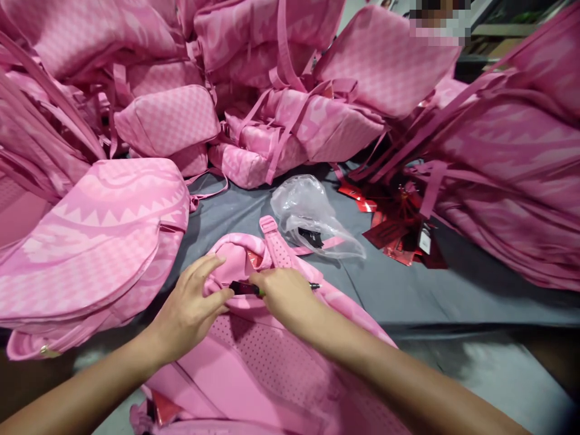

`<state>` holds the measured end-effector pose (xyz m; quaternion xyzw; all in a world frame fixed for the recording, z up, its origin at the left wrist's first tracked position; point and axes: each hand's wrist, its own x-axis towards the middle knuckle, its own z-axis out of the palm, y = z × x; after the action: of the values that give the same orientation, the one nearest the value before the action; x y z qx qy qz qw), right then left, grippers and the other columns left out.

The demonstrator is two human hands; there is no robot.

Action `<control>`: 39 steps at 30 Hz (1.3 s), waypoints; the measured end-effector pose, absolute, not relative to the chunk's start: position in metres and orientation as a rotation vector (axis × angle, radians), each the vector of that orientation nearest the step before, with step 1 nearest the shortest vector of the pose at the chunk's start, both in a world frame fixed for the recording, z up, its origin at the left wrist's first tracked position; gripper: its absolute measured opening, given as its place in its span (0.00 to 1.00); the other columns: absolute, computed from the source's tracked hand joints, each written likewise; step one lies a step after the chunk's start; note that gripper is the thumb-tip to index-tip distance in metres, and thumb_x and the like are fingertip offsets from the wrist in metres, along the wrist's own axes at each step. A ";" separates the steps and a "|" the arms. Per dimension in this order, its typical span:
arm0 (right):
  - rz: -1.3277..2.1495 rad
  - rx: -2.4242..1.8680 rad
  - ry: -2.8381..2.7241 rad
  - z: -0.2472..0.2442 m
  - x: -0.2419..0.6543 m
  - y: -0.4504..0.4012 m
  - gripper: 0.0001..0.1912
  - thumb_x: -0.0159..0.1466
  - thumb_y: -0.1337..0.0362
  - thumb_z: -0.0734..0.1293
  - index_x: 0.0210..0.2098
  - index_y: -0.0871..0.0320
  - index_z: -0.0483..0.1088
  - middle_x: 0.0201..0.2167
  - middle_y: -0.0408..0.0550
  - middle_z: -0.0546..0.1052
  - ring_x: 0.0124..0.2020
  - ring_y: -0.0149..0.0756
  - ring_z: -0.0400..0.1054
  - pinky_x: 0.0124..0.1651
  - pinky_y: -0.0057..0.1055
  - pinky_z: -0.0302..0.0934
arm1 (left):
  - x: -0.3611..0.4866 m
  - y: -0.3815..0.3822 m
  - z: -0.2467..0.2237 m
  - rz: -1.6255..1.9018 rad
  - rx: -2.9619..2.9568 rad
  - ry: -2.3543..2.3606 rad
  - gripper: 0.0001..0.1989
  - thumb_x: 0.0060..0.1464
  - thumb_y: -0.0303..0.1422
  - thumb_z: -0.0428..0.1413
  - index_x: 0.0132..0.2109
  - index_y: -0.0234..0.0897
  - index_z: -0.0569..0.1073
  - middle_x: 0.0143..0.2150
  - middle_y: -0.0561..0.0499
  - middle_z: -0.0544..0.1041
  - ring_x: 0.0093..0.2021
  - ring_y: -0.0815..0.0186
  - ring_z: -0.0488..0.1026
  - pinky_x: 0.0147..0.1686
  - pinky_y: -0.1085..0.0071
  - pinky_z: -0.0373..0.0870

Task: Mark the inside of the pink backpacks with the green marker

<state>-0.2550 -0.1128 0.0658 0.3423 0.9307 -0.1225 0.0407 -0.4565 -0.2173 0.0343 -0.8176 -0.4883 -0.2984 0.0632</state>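
A pink backpack (276, 356) lies in front of me with its perforated back panel facing up. My left hand (193, 302) is at its top edge, thumb and fingers closed on the pink fabric. In my right hand (287, 296) is a slim black pen-like tool (244, 289) with a bit of green beside the fist. Its dark flat end lies at the backpack's top, near my left fingertips, while a thin tip sticks out on the other side. A small red label (254, 260) shows inside the opening, and a strap buckle (268, 224) stands above it.
A crumpled clear plastic bag (303, 205) lies on the grey table cover (344, 302). Red hang tags (396, 232) cluster at right. Another pink backpack (113, 223) sits at left, and several more pink bags (317, 127) are piled behind. A partly visible person (439, 21) is beyond.
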 end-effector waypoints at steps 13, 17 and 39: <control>-0.444 0.753 2.928 0.060 -0.281 -0.109 0.18 0.68 0.52 0.65 0.32 0.59 0.77 0.27 0.51 0.80 0.29 0.38 0.74 0.28 0.28 0.52 | -0.458 -0.226 0.034 -1.194 -2.272 -1.775 0.18 0.59 0.25 0.57 0.55 0.40 0.66 0.70 0.39 0.55 0.68 0.53 0.61 0.63 0.53 0.68; -0.398 0.703 2.881 0.058 -0.276 -0.105 0.10 0.66 0.60 0.67 0.33 0.59 0.77 0.29 0.51 0.81 0.30 0.38 0.74 0.28 0.28 0.49 | -0.456 -0.225 0.030 -1.052 -2.131 -2.127 0.34 0.62 0.38 0.56 0.69 0.38 0.52 0.68 0.35 0.62 0.66 0.50 0.64 0.60 0.50 0.70; 0.095 0.626 2.922 0.017 -0.187 -0.074 0.23 0.55 0.82 0.57 0.39 0.55 0.74 0.29 0.48 0.78 0.26 0.38 0.75 0.25 0.30 0.58 | -0.470 -0.202 0.028 -1.346 -2.225 -2.315 0.29 0.55 0.34 0.63 0.62 0.39 0.65 0.55 0.42 0.77 0.52 0.55 0.75 0.53 0.56 0.73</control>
<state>-0.1865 -0.0742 0.0174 0.2088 0.9745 0.0317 0.0758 -0.4695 -0.2019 0.0276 -0.6298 -0.6553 -0.3811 -0.1694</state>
